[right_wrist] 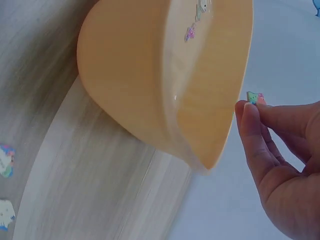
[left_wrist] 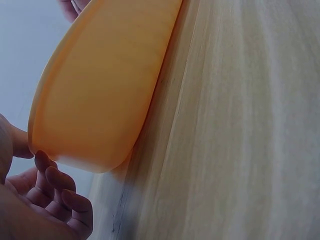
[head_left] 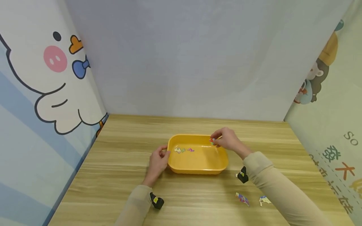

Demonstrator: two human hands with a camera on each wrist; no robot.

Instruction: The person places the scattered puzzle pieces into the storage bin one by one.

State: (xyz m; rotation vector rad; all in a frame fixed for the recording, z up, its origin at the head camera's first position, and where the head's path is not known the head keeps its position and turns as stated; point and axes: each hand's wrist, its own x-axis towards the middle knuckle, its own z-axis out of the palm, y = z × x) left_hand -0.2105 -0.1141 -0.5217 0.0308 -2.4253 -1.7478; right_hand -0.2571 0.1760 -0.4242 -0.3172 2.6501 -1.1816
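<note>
A yellow plastic tray [head_left: 198,171] sits on the wooden table. My left hand [head_left: 158,160] pinches its rim at the left end, thumb on top and fingertips against the outer wall in the left wrist view. Between the thumb and fingers of my right hand [head_left: 226,139] is a small flat sticker [right_wrist: 256,98], patterned green and pink, held over the back right part of the tray. Inside the tray, toward the left, lie a cream sticker [head_left: 177,150], a small green one [head_left: 183,150] and a pink one [head_left: 191,149].
On the table at the front right lie a blue-purple sticker [head_left: 242,199] and a cream and blue sticker [head_left: 264,200], close to the right sleeve [head_left: 282,191]. A plain pale cloth [head_left: 186,62] hangs behind the table, and printed cloths flank both sides.
</note>
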